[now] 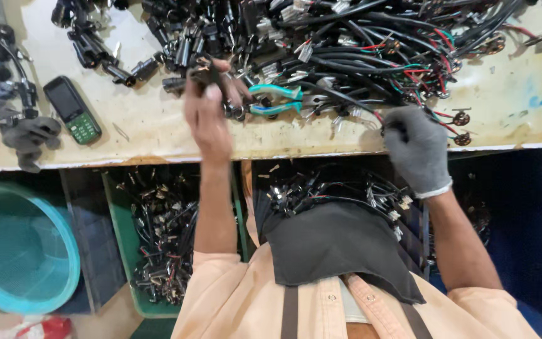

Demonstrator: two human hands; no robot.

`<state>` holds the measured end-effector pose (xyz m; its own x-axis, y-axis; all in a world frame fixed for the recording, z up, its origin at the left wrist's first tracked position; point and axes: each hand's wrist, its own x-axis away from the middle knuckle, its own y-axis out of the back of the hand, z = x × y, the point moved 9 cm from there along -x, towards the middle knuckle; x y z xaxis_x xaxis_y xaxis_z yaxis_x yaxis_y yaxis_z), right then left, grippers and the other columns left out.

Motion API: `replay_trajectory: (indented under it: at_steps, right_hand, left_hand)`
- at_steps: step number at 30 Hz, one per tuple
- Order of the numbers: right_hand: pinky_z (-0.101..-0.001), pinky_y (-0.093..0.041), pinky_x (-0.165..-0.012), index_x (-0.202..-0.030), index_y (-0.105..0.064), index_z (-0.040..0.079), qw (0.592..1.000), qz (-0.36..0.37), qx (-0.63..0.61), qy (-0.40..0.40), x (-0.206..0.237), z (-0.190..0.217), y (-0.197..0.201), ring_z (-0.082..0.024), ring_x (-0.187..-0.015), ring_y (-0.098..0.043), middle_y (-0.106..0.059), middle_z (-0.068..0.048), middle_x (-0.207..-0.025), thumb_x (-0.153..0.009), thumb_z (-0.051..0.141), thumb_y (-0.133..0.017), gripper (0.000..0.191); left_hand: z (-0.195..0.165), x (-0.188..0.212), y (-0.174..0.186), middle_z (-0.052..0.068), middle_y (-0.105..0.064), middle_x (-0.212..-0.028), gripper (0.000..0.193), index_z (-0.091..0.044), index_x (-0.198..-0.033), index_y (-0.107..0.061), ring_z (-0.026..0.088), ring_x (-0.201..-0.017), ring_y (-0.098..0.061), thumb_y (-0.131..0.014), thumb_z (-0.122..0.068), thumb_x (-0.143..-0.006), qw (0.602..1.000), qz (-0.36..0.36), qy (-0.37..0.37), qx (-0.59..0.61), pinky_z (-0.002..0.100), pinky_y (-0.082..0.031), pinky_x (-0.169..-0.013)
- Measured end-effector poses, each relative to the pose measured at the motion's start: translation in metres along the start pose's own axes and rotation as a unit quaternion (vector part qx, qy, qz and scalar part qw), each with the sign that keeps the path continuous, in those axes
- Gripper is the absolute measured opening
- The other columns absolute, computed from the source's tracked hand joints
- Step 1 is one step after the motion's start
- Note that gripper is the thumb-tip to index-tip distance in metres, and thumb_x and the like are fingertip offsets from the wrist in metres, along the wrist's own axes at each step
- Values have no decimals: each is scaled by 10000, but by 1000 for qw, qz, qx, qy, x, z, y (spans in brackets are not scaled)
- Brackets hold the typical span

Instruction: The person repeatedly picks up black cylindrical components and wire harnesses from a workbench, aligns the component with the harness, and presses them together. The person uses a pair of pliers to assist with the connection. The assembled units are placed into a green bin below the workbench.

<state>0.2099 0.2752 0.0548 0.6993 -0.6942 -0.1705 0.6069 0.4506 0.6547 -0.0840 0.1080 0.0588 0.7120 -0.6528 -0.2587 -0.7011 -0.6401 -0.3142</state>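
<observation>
My left hand (208,116) is bare and raised over the worn workbench (158,135). Its fingers are closed on a small black connector piece (206,71) at the edge of a big tangle of black cables and connectors (346,44). My right hand (416,147) wears a grey glove and is fisted at the bench's front edge, gripping the end of a black cable (389,125) that runs out of the tangle. Pliers with teal handles (277,100) lie on the bench between my hands, just right of my left hand.
A dark mobile phone with green keys (73,118) and a spare grey glove (29,138) lie at the left. Below the bench stand a teal bucket (20,251) and a green crate (115,220) of cut wire pieces. A dark cloth (340,245) covers my lap.
</observation>
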Motion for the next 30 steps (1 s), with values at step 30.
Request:
replay_trajectory:
  at_steps: [30]
  right_hand:
    - [-277,-556,-659,-1078,-751,30,985,58,-149,-67,36,43,-41,-117,-707,-705,-746,-89,-861,-905,39,-716,177]
  left_hand:
    - [19,130,-102,186,-710,-1108,329,-24,-1254,-594,359,-968,-742,-742,-172,-1001,934,223,6,-279,376,-589,-811]
